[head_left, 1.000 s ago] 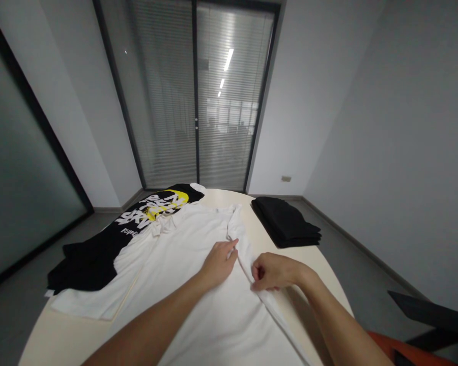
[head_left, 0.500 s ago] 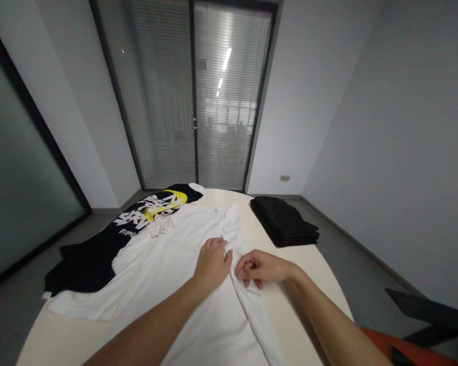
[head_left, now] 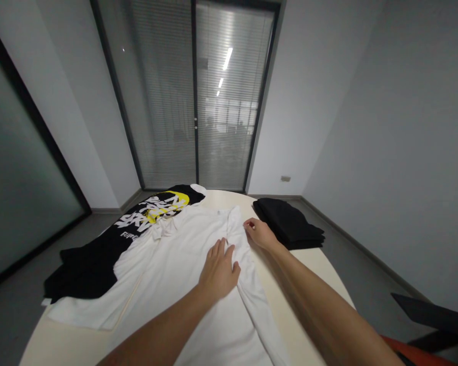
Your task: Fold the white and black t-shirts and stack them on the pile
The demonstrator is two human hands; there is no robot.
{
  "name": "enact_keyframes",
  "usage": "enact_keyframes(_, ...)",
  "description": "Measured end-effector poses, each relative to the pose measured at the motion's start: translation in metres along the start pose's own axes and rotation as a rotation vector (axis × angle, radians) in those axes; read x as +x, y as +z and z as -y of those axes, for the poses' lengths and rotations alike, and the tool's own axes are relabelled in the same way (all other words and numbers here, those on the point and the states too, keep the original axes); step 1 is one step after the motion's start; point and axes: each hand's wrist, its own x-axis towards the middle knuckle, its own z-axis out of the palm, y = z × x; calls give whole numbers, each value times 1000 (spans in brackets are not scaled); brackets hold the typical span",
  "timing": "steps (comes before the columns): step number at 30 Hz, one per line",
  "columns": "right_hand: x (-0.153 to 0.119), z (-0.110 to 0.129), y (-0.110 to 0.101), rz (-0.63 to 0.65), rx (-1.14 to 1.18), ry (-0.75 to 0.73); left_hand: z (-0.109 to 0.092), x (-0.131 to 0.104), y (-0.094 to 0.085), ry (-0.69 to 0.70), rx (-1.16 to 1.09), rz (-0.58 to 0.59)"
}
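Note:
A white long-sleeved shirt lies spread on the table, its right side folded inward in a long strip. My left hand rests flat on the shirt beside the fold, fingers apart. Near the shirt's upper right edge is my right hand, its fingers curled together; whether they pinch any cloth is too small to tell. The shirt's left sleeve stretches toward the table's left edge.
A black shirt with white and yellow print lies along the left, partly under the white one. Folded black cloths are stacked at the right of the round table. An orange and black chair stands at lower right.
My right hand has moved forward along the shirt's right edge, from beside my left hand to near the top. My left hand has shifted slightly right, its fingers more spread.

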Motion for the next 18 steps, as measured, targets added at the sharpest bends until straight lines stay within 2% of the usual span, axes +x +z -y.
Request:
enact_keyframes(3,33,10,2,-52,-130,3,0,1,0,-18,-38,1)
enact_keyframes(8,74,24,14,-85,-180,-5,1,2,1,-12,-63,9)
enact_keyframes(13,101,28,25,-52,-231,-34,2,3,3,10,-90,-7)
enact_keyframes(18,117,24,29,6,-288,26,2,4,1,20,-87,-9)
